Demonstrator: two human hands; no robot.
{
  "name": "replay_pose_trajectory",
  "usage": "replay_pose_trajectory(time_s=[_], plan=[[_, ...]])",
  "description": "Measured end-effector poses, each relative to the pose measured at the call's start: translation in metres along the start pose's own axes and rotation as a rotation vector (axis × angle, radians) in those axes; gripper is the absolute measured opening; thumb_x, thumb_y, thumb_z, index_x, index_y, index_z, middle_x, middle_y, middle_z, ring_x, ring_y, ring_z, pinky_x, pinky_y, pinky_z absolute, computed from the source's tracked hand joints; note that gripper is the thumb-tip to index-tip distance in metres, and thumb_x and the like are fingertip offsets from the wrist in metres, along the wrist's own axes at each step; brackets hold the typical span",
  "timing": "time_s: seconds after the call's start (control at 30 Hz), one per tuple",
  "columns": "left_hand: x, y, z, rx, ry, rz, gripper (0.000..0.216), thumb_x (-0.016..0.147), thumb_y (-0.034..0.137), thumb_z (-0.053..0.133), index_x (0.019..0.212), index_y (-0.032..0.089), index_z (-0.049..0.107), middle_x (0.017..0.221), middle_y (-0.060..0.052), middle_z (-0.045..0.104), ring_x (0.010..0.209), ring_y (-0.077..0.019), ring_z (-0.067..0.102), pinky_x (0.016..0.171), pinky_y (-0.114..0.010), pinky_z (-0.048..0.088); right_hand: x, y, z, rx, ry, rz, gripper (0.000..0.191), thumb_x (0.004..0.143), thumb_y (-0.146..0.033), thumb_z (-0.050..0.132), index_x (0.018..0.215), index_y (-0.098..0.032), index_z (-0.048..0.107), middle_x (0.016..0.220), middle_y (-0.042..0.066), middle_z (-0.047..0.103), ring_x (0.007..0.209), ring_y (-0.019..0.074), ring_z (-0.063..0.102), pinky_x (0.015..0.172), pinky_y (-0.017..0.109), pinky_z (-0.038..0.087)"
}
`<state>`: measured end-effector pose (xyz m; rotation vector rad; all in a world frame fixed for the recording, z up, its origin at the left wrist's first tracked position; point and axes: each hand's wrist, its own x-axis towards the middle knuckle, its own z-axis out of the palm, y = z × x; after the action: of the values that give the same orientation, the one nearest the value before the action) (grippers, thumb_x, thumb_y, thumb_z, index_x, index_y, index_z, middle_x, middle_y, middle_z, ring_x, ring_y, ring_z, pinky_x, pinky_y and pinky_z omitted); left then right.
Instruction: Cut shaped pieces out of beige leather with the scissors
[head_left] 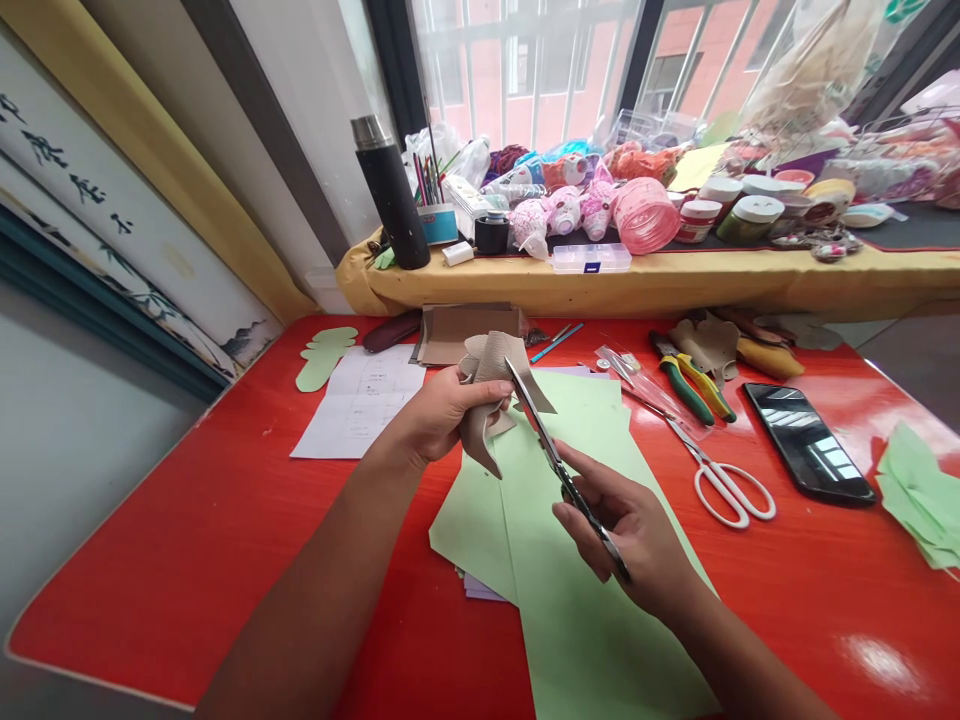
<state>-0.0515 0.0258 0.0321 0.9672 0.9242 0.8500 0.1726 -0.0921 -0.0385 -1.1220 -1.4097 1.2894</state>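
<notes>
My left hand (450, 412) pinches a curled piece of beige leather-like material (499, 360) between thumb and fingers, above the table's middle. Part of the piece hangs down below the fingers. In my right hand (630, 530) is a pair of dark-handled scissors (551, 450), gripped by the handles. Their blades point up and to the left, with the tip at the beige piece beside my left thumb. Whether the blades are cutting into it I cannot tell. Underneath both hands lie sheets of light green paper (592, 600).
On the red table (225, 540) lie white-handled scissors (724, 485), a phone (810, 440), green-and-yellow pliers (694, 380), a printed sheet (367, 400) and green cutouts (328, 360). A black thermos (390, 195) and jars (750, 218) stand on the windowsill behind.
</notes>
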Motion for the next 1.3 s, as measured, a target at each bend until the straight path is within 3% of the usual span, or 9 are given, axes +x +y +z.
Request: replay_pose_trajectory(time_s=[0.2, 0.47, 0.87, 1.17, 1.3], plan=[[0.0, -0.001, -0.007, 0.013, 0.009, -0.034, 0.036, 0.073, 0.034, 0.097, 0.087, 0.013, 0.072, 0.072, -0.001, 0.063, 0.063, -0.0123, 0.055, 0.062, -0.028, 0.045, 0.0, -0.007, 0.0, -0.064, 0.01, 0.0, 0.061, 0.101, -0.034, 0.073, 0.158, -0.016, 0.065, 0.069, -0.006, 0.036, 0.056, 0.0136, 0.034, 0.047, 0.025, 0.032], [0.002, -0.001, 0.0, -0.056, -0.017, -0.002, 0.04, 0.077, 0.042, 0.095, 0.08, 0.013, 0.068, 0.071, -0.002, 0.061, 0.06, -0.0101, 0.05, 0.058, -0.026, 0.042, 0.0, -0.002, -0.001, -0.076, 0.013, -0.011, 0.061, 0.101, -0.038, 0.072, 0.159, -0.018, 0.065, 0.068, -0.007, 0.034, 0.053, 0.0132, 0.033, 0.044, 0.025, 0.032], [0.001, -0.002, 0.006, -0.055, 0.02, 0.038, 0.028, 0.08, 0.031, 0.087, 0.084, 0.015, 0.064, 0.068, 0.001, 0.059, 0.057, -0.0102, 0.051, 0.058, -0.026, 0.045, -0.002, -0.001, -0.001, -0.018, 0.01, 0.009, 0.066, 0.099, -0.045, 0.076, 0.159, -0.019, 0.065, 0.063, -0.008, 0.038, 0.047, 0.0121, 0.035, 0.042, 0.025, 0.034], [0.004, -0.013, 0.012, -0.075, 0.03, 0.061, 0.025, 0.084, 0.031, 0.085, 0.09, 0.013, 0.069, 0.073, -0.002, 0.066, 0.059, -0.0108, 0.056, 0.058, -0.026, 0.047, -0.002, 0.001, 0.002, 0.0, 0.054, 0.017, 0.072, 0.098, -0.051, 0.078, 0.159, -0.015, 0.065, 0.058, -0.009, 0.042, 0.043, 0.0119, 0.038, 0.042, 0.027, 0.036], [0.005, -0.013, 0.014, -0.084, 0.034, 0.071, 0.024, 0.083, 0.03, 0.084, 0.085, 0.015, 0.066, 0.068, 0.0, 0.061, 0.056, -0.0101, 0.053, 0.057, -0.026, 0.047, -0.001, 0.001, 0.0, 0.005, 0.037, 0.013, 0.07, 0.1, -0.051, 0.077, 0.159, -0.017, 0.065, 0.061, -0.009, 0.039, 0.042, 0.0108, 0.036, 0.038, 0.025, 0.034]])
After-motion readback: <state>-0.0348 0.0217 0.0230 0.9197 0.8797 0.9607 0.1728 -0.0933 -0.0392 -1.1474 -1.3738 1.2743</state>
